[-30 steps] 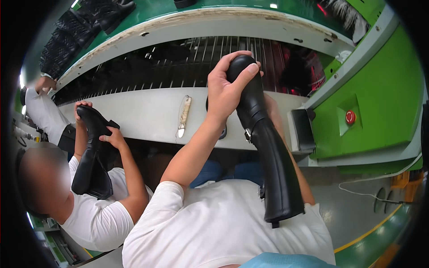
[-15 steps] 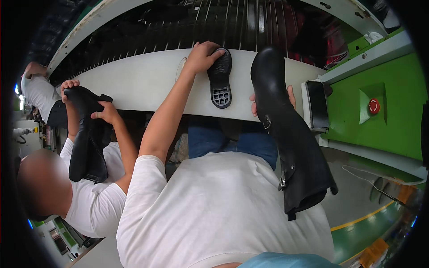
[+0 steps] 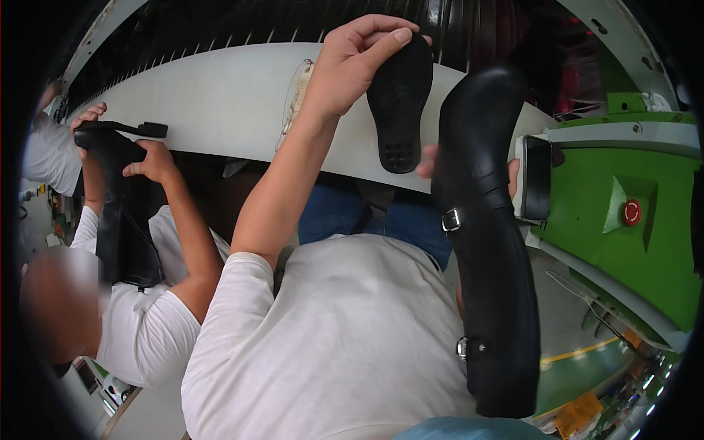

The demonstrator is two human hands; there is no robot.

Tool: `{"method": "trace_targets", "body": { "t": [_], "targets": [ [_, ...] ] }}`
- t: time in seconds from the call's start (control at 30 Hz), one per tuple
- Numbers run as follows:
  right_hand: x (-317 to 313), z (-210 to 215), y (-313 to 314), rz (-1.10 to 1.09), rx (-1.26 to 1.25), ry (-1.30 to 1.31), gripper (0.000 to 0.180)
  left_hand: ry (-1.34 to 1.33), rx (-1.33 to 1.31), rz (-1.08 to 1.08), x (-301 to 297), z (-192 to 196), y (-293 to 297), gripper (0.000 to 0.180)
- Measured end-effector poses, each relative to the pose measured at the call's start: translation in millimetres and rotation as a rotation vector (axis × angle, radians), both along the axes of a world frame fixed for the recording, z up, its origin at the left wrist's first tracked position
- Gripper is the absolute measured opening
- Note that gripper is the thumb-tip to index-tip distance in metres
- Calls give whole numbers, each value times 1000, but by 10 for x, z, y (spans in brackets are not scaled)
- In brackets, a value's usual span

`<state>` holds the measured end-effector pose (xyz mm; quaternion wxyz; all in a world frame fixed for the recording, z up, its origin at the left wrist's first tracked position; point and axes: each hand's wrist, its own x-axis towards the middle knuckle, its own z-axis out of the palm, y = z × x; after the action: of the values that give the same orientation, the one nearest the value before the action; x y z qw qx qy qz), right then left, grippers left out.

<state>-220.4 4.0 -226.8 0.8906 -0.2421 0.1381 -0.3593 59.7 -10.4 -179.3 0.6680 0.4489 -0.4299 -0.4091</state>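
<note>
A black shoe sole (image 3: 400, 110) is raised in front of the white work surface, toe end up. My left hand (image 3: 352, 62) pinches it at the toe, thumb on the near face and fingers behind. The small grid at its heel shows dimly. To its right a tall black boot (image 3: 495, 264) is held lengthwise, toe pointing away, with metal buckles at the ankle and near the top of the shaft. My right hand (image 3: 428, 161) grips the boot from beneath around the ankle. Only its fingertips and thumb show at either side; the palm is hidden.
Beyond the white work surface (image 3: 220, 88) run dark metal bars (image 3: 345, 22). At right stand a dark-screened device (image 3: 537, 180) and a green machine panel with a red button (image 3: 632, 213). At left a co-worker handles another black boot (image 3: 114, 213).
My left hand has lifted the sole off the work surface, up and rightward. The boot has turned to stand straighter in my right hand. The co-worker's boot has tilted.
</note>
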Motion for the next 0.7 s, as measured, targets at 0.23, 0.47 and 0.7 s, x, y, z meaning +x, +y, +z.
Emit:
{"method": "trace_targets", "body": {
  "t": [0.23,0.47,0.7],
  "targets": [
    [198,-147,280,-80,-150,115,98,158,-19,-189,45,-80,193,62],
    [274,-185,438,-21,-350,252,99,-64,-159,-18,-309,34,507,88],
    [279,-318,465,35,-426,274,104,-142,-215,3,-455,115,678,67]
  ]
}}
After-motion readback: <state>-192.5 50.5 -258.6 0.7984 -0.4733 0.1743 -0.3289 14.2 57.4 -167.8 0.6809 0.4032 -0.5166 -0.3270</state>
